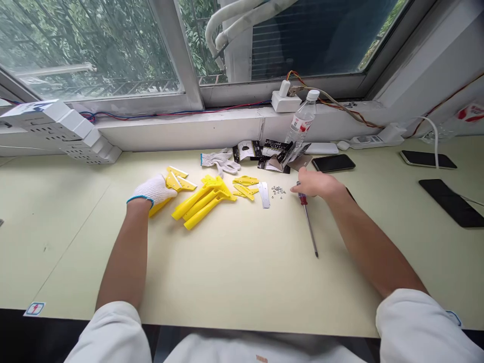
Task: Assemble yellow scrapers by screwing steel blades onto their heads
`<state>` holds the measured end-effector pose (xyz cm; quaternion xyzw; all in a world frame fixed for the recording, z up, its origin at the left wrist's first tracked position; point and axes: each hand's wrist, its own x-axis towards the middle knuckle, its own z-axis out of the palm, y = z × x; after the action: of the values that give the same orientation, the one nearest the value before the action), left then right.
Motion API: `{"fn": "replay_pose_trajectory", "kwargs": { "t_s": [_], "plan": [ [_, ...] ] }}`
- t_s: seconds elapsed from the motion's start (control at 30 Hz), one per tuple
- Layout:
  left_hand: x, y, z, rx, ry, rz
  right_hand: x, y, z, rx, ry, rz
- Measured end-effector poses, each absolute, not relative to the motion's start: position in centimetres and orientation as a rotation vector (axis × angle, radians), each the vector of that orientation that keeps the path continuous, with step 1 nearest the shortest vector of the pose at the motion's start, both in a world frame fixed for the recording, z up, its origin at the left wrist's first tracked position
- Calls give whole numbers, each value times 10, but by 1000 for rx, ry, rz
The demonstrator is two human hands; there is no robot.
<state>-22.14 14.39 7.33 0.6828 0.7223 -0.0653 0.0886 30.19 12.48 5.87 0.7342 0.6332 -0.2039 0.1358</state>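
My left hand (154,190), in a white knitted glove with a blue cuff, is closed around a yellow scraper (159,207) at the left. Scraper heads with white blades (182,180) show just past its fingers. Several yellow handles (206,201) lie beside it. My bare right hand (315,182) has its fingers closed on the handle end of a screwdriver (310,224), whose dark tip points toward me. Between the hands are yellow clamp plates (245,191), a small stack of white blades (264,195) and scattered small screws and nuts (279,190).
Behind the parts lie a spare glove (219,160) and black packaging cards (278,154). A water bottle (302,118) stands by the sill. Phones (333,163), a power strip (378,137) and cables occupy the right. White boxes (64,128) stand at the left.
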Motion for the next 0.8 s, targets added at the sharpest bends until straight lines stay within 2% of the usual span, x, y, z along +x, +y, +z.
{"fn": "replay_pose_trajectory", "kwargs": {
  "t_s": [0.2,0.37,0.43,0.5,0.57,0.63,0.7,0.8],
  "plan": [
    [-219,147,73,1932,2233,-250,304,131,48,2045,1979,-700],
    [-214,142,87,1975,2281,-235,309,132,63,1975,2202,-909],
    [-206,134,100,2024,2329,-171,308,130,74,1901,2375,-1176],
    [-186,119,113,2127,2282,-66,305,126,86,1781,2570,-1621],
    [-155,98,122,2301,2077,23,298,121,95,1683,2690,-2068],
    [-116,76,120,2417,1820,10,289,115,103,1695,2755,-2347],
    [-78,55,108,2461,1545,-85,283,110,109,1738,2835,-2477],
    [-39,36,76,2498,1216,-93,280,104,116,1778,2978,-2389]
  ]
}}
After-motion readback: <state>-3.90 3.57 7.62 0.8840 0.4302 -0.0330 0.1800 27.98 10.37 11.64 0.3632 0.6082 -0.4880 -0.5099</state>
